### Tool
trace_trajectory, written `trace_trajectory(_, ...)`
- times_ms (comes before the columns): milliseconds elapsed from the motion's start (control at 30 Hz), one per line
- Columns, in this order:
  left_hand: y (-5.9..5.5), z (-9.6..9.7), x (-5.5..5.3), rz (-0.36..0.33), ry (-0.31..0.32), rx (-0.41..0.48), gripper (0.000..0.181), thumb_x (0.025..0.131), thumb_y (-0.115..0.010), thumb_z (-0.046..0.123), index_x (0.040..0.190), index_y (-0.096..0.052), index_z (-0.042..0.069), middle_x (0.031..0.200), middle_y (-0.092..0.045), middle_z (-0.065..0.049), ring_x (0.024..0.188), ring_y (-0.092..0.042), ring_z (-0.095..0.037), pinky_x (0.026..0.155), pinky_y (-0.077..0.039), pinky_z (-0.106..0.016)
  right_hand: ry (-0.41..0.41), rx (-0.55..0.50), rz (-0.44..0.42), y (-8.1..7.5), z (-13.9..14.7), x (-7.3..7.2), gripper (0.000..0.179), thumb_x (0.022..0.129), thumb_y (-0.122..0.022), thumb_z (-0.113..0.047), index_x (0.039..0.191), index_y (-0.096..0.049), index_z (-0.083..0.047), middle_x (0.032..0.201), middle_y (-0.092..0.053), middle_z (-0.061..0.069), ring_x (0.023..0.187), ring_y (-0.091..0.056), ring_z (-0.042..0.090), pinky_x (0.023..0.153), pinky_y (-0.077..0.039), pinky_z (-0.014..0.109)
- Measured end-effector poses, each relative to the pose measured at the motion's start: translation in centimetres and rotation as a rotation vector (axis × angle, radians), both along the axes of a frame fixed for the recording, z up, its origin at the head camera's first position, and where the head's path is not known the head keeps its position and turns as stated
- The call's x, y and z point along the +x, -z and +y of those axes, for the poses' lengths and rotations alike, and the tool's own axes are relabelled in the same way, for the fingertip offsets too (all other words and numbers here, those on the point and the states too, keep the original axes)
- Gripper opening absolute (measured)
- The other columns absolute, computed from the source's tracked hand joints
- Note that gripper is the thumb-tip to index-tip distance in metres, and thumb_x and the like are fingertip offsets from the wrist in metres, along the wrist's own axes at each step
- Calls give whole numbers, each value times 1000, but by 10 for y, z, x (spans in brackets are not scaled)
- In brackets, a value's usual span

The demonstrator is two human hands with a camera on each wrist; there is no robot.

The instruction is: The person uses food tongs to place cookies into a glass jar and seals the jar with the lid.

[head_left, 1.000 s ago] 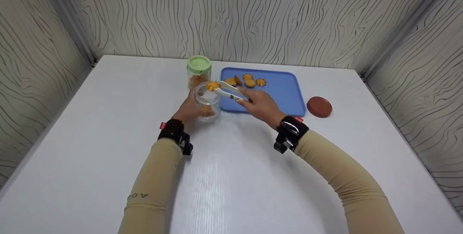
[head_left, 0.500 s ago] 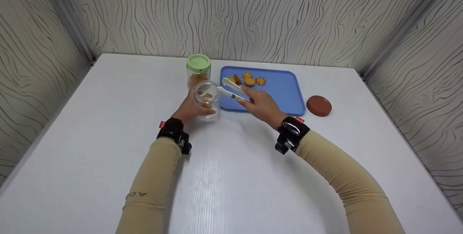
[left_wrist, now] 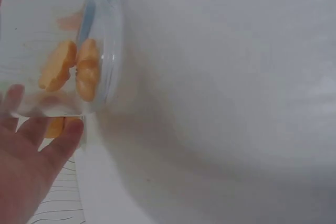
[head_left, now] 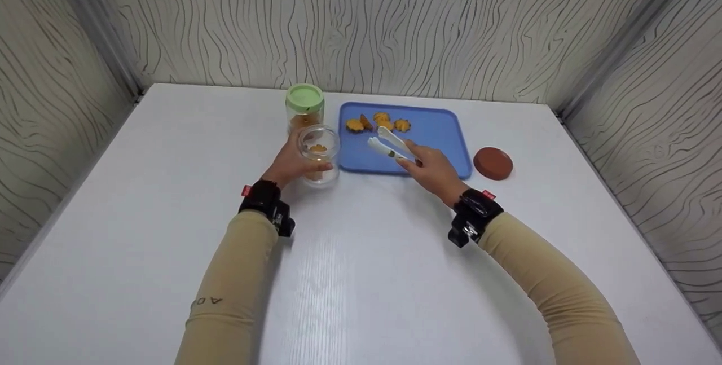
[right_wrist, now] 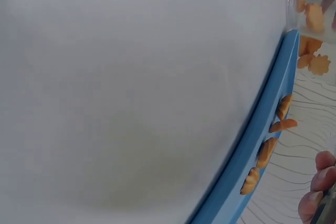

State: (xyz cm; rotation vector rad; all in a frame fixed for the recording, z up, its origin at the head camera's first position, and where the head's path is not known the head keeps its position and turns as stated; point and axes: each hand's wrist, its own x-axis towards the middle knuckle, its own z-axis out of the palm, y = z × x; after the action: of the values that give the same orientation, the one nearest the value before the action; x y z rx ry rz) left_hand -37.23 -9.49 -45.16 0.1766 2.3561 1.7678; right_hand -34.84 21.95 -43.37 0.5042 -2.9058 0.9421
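My left hand [head_left: 293, 163] is wrapped around a clear, lidless jar [head_left: 329, 176] on the white table. Inside the jar, two cookies [left_wrist: 87, 72] show in the left wrist view, lying near its bottom. With my right hand [head_left: 433, 168] I hold white tongs [head_left: 395, 140] over the blue tray [head_left: 434, 133], their tips parted and nothing between them. Several flower-shaped cookies [head_left: 355, 125] lie on the tray's left part. In the right wrist view only some fingertips [right_wrist: 318, 183] of that hand show, at the right edge.
A second jar with a green lid [head_left: 305, 96] and cookies inside stands right behind the clear jar. To the right of the tray lies a round brown lid [head_left: 493, 163]. A wood-patterned wall [head_left: 338, 21] rises behind the table.
The cookie between the tongs dropped into the clear jar. Since then my right hand has moved the tongs right, away from the jar and over the tray. My left hand keeps its hold.
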Motion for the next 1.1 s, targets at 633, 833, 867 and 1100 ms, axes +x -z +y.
trace_trajectory(633, -9, -4, -2, -44, 53, -4, 103, 82, -84, 22, 159, -16, 13, 161, -25, -18, 149, -25, -33, 121, -24, -48, 141, -5, -64, 12, 30, -19, 64, 102, -55, -35, 150, -39, 4, 121, -60, 30, 95, -51, 35, 79, -40, 42)
trace_trajectory(833, -11, -1, -1, -81, 36, -7, 100, 84, -83, 21, 159, -18, 16, 162, -23, -16, 149, -24, -32, 122, -22, -49, 193, 20, -77, 16, 33, -28, 68, 102, -52, -38, 151, -36, 4, 129, -57, 33, 98, -52, 35, 83, -43, 46)
trace_trajectory(867, -10, 0, -1, -85, 28, -7, 100, 83, -83, 22, 159, -18, 17, 163, -22, -15, 149, -23, -32, 122, -22, -49, 207, 19, -82, 16, 33, -29, 68, 102, -53, -39, 152, -36, 4, 132, -56, 33, 99, -52, 36, 84, -43, 46)
trace_trajectory(1100, -7, 4, 1, -78, -9, 30, 100, 82, -84, 22, 159, -20, 16, 165, -20, -11, 149, -23, -30, 122, -21, -49, 235, 53, -106, 20, 37, -36, 74, 101, -52, -44, 153, -32, 5, 145, -45, 35, 125, -52, 43, 99, -43, 54)
